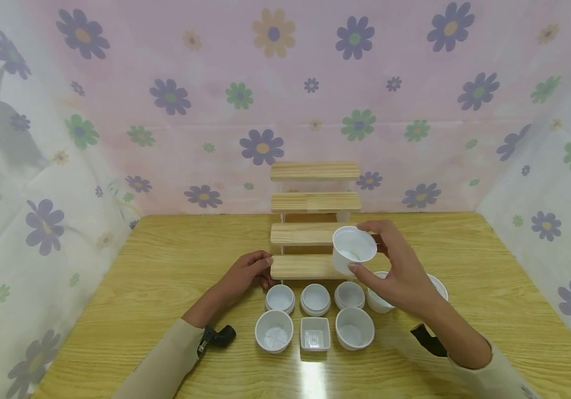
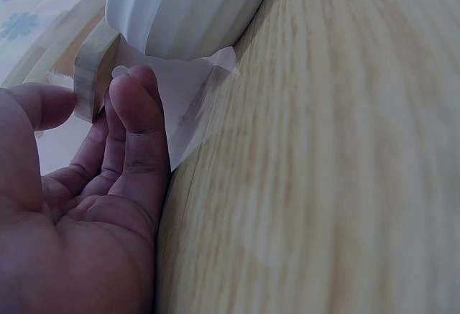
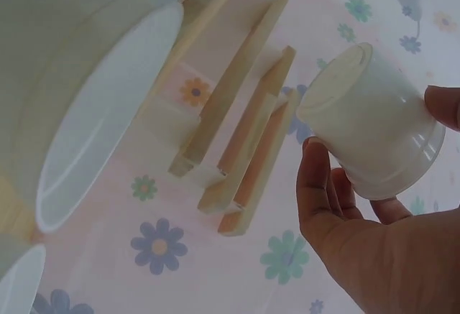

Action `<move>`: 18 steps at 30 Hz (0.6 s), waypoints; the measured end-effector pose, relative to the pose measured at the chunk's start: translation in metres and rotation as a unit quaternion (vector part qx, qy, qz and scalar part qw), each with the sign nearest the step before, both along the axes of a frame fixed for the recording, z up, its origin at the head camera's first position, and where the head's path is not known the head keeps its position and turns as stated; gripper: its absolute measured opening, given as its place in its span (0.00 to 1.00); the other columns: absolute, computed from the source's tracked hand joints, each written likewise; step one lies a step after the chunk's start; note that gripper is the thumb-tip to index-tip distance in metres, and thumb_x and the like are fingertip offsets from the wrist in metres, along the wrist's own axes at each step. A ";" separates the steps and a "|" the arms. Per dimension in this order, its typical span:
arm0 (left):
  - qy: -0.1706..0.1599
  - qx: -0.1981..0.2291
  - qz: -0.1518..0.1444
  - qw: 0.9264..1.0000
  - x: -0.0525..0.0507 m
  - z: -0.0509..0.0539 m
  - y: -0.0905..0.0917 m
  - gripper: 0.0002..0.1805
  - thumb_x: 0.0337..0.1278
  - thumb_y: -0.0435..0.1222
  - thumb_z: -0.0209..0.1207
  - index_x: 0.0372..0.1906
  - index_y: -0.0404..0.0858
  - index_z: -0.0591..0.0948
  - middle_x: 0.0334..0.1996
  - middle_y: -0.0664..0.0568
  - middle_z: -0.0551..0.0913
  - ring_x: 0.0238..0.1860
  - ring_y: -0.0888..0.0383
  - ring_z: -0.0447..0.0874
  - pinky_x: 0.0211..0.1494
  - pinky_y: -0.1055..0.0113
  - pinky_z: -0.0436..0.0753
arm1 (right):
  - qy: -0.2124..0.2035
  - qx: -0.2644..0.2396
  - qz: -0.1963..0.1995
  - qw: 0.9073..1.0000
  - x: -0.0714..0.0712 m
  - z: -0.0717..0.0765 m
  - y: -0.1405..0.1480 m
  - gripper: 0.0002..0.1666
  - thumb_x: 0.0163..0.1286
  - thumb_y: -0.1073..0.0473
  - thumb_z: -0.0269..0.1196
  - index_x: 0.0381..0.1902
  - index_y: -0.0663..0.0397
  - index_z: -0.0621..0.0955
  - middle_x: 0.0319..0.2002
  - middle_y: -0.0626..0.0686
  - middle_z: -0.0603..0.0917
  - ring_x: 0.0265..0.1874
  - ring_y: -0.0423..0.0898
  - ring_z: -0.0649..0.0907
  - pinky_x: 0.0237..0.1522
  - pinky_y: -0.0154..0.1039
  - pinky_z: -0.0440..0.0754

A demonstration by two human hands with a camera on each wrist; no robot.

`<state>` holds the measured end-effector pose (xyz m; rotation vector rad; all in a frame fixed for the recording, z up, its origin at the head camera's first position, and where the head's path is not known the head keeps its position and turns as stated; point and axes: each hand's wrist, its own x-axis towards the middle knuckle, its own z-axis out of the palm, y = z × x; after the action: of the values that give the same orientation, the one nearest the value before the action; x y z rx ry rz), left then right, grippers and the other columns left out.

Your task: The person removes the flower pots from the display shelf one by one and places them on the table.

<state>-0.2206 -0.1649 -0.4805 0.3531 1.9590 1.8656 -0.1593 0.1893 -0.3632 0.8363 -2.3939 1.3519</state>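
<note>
A tiered wooden display stand rises at the table's back centre. My left hand grips the left end of its lowest board; in the left wrist view the thumb and fingers lie on either side of the board end. Above the right part of that board, my right hand holds a white plastic cup between thumb and fingers. The cup's mouth tilts toward me, and it looks empty. In the right wrist view, thumb and fingers press opposite sides of the cup.
Before the stand sit two rows of white containers: small round bowls behind, larger cups and a square one in front. Two more white cups stand at right, partly hidden by my right hand. Flowered cloth hangs behind.
</note>
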 end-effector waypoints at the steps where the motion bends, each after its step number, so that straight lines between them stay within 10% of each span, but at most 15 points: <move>1: -0.001 0.001 0.000 1.000 0.000 0.000 0.000 0.19 0.86 0.42 0.50 0.58 0.28 0.77 0.35 0.46 0.83 0.36 0.55 0.84 0.40 0.67 0.85 | -0.001 0.003 0.000 1.000 0.001 0.000 0.002 0.40 0.62 0.70 0.77 0.70 0.58 0.73 0.57 0.49 0.77 0.50 0.43 0.82 0.54 0.28 0.81; 18: 0.005 -0.007 -0.001 1.000 0.001 0.000 -0.001 0.20 0.86 0.43 0.50 0.59 0.28 0.77 0.36 0.46 0.83 0.37 0.56 0.84 0.41 0.67 0.85 | 0.005 0.084 -0.006 0.996 0.022 0.006 0.027 0.53 0.60 0.64 0.80 0.78 0.44 0.67 0.64 0.47 0.72 0.57 0.42 0.75 0.55 0.27 0.77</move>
<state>-0.2200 -0.1656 -0.4801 0.3602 1.9763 1.8523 -0.1372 0.2165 -0.3571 0.8682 -2.5275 1.1505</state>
